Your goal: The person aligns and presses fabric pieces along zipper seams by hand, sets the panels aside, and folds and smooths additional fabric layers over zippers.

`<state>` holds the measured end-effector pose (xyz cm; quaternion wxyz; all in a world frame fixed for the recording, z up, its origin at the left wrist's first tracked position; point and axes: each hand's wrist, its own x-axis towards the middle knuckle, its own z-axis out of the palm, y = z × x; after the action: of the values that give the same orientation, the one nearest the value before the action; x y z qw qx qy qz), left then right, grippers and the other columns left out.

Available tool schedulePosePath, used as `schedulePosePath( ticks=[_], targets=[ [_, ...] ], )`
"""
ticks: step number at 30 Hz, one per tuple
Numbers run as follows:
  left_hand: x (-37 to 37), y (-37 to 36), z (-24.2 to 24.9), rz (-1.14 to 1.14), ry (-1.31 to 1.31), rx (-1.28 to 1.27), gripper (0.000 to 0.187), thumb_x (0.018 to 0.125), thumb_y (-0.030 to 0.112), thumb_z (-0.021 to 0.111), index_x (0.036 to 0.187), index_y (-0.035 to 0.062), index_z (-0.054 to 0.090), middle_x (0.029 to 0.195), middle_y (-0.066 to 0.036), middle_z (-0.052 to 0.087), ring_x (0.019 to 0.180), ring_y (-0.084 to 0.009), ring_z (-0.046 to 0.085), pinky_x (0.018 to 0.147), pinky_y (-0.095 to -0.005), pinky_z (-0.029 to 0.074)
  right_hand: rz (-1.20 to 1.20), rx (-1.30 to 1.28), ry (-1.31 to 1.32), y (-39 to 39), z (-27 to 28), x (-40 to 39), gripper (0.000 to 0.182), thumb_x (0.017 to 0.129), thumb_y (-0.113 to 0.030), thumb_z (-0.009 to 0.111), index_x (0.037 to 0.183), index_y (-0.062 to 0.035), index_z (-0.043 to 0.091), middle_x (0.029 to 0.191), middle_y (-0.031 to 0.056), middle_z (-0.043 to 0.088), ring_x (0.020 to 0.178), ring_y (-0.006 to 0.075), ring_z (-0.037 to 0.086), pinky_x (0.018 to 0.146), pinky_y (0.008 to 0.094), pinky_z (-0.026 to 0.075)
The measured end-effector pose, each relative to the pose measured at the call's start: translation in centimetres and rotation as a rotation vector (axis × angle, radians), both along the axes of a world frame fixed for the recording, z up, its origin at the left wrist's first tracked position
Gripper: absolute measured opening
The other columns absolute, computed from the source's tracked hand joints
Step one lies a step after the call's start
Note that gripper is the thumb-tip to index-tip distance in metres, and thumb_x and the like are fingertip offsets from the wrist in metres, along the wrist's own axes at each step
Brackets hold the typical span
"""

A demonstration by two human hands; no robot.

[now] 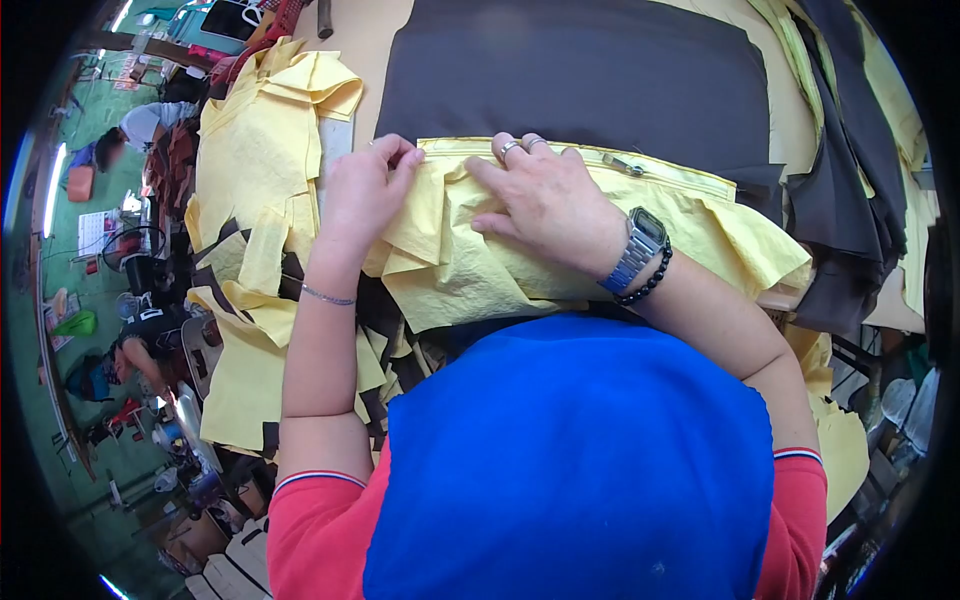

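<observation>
A yellow fabric piece (pixel 470 275) with a zipper (pixel 690 177) along its top edge lies over a dark fabric panel (pixel 580 75). The metal zipper pull (pixel 622 164) sits right of the middle. At the zipper's left end, my left hand (pixel 372 190) pinches the edge of the yellow fabric; its fingertips partly hide the corner. My right hand (pixel 550 200), wearing rings and a watch, rests palm down on the yellow fabric just below the zipper, with thumb and fingers spread. Loose folds of the yellow fabric hang toward my body.
Yellow fabric pieces (pixel 260 150) are heaped on the left, with dark strips among them. More dark fabric (pixel 850 230) drapes over the right side. A tool handle (pixel 325 18) lies at the top edge. Other people (pixel 150 125) work at the far left.
</observation>
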<state>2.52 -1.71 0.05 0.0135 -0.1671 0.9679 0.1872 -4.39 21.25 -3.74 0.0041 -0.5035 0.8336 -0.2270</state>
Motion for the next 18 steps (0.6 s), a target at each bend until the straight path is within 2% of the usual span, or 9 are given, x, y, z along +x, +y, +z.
schedulePosePath(
  ticks=[3, 6, 9, 12, 15, 18],
  targets=[
    [-0.4, 0.2, -0.3, -0.15, 0.255, -0.134, 0.016, 0.092, 0.029, 0.074, 0.099, 0.0154, 0.078, 0.089, -0.003, 0.073, 0.079, -0.0245, 0.07, 0.081, -0.037, 0.053, -0.012, 0.006, 0.009, 0.0, 0.0, 0.1, 0.058, 0.088, -0.046, 0.073, 0.133, -0.0127, 0.059, 0.121, 0.0104, 0.058, 0.111, 0.0271, 0.06, 0.079, 0.0435, 0.056],
    [-0.9, -0.1, -0.4, -0.449, 0.377, -0.333, 0.012, 0.09, 0.026, 0.074, 0.095, 0.0157, 0.077, 0.093, 0.001, 0.071, 0.081, -0.0213, 0.069, 0.08, -0.0364, 0.053, -0.016, 0.002, 0.01, -0.1, -0.3, 0.1, 0.058, 0.088, -0.046, 0.073, 0.134, -0.0131, 0.058, 0.121, 0.0108, 0.058, 0.112, 0.0273, 0.06, 0.08, 0.0448, 0.055],
    [-1.0, -0.8, -1.0, -0.484, 0.321, -0.351, 0.013, 0.089, 0.027, 0.075, 0.094, 0.0151, 0.076, 0.093, 0.002, 0.071, 0.081, -0.0196, 0.069, 0.082, -0.0362, 0.052, -0.007, 0.011, -0.018, 0.0, 0.1, 0.1, 0.059, 0.088, -0.046, 0.073, 0.135, -0.0134, 0.058, 0.121, 0.011, 0.058, 0.112, 0.0275, 0.06, 0.081, 0.0454, 0.055],
    [-1.1, -0.8, -0.9, -0.499, 0.325, -0.351, 0.011, 0.089, 0.022, 0.076, 0.096, 0.0138, 0.075, 0.095, 0.002, 0.072, 0.085, -0.0211, 0.068, 0.081, -0.0356, 0.048, -0.018, -0.009, 0.007, 0.0, -0.1, 0.2, 0.059, 0.087, -0.046, 0.073, 0.134, -0.0134, 0.058, 0.121, 0.011, 0.058, 0.112, 0.0275, 0.06, 0.081, 0.0457, 0.054],
    [-1.7, -0.2, 0.0, -0.48, 0.223, -0.304, 0.01, 0.094, 0.022, 0.07, 0.093, 0.0123, 0.071, 0.094, 0.001, 0.07, 0.088, -0.0226, 0.067, 0.085, -0.0374, 0.046, -0.019, -0.016, 0.002, -0.1, -0.3, 0.2, 0.058, 0.087, -0.046, 0.073, 0.133, -0.0137, 0.059, 0.121, 0.0109, 0.058, 0.112, 0.0274, 0.06, 0.081, 0.0453, 0.054],
    [-2.3, -0.3, -0.6, -0.506, 0.201, -0.429, 0.011, 0.099, 0.02, 0.062, 0.096, 0.0107, 0.066, 0.093, -0.004, 0.067, 0.09, -0.0258, 0.066, 0.091, -0.0408, 0.044, -0.026, -0.007, 0.009, -0.1, -0.5, 0.2, 0.058, 0.087, -0.047, 0.073, 0.133, -0.0138, 0.06, 0.121, 0.0106, 0.058, 0.112, 0.0271, 0.06, 0.081, 0.0449, 0.054]
  ],
)
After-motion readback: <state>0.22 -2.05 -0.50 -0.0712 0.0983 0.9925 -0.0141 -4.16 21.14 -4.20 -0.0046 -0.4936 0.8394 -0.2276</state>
